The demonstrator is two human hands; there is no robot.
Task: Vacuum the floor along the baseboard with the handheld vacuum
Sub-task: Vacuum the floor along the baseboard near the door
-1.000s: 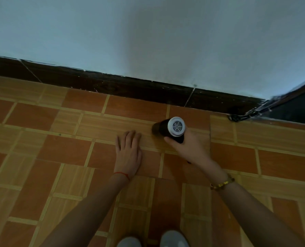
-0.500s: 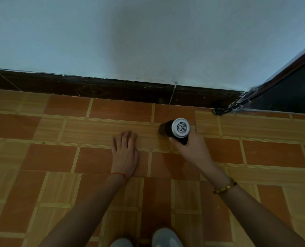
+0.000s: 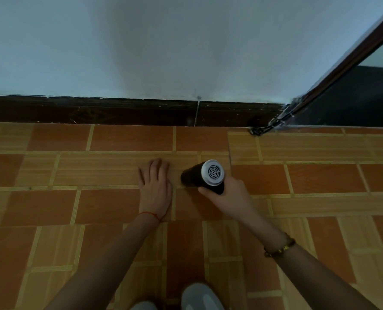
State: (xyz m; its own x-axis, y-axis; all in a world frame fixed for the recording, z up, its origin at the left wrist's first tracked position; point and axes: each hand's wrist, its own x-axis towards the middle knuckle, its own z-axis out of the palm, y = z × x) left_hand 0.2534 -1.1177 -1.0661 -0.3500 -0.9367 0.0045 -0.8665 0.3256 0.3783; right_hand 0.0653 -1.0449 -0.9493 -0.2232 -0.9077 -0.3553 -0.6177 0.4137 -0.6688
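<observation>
The handheld vacuum [image 3: 199,175] is a short black cylinder with a white grilled end cap facing me. It lies low over the orange and tan tiled floor [image 3: 96,202], its black front end pointing left and away. My right hand [image 3: 227,195] grips its handle from below right. My left hand [image 3: 156,190] rests flat on the floor with fingers straight, just left of the vacuum's nozzle. The dark brown baseboard [image 3: 119,113] runs along the foot of the pale wall, about one and a half tile rows beyond the vacuum.
A dark door or panel with a brown frame [image 3: 342,72] stands at the right, its bottom corner and a small black fitting [image 3: 256,130] meeting the baseboard. My light shoes [image 3: 199,297] show at the bottom edge. Floor tiles stretch left and right.
The view has shifted so wall and door frame sit further right and larger. Vacuum and right hand have slid a little right along the floor relative to the tiles; my left hand stays flat.
</observation>
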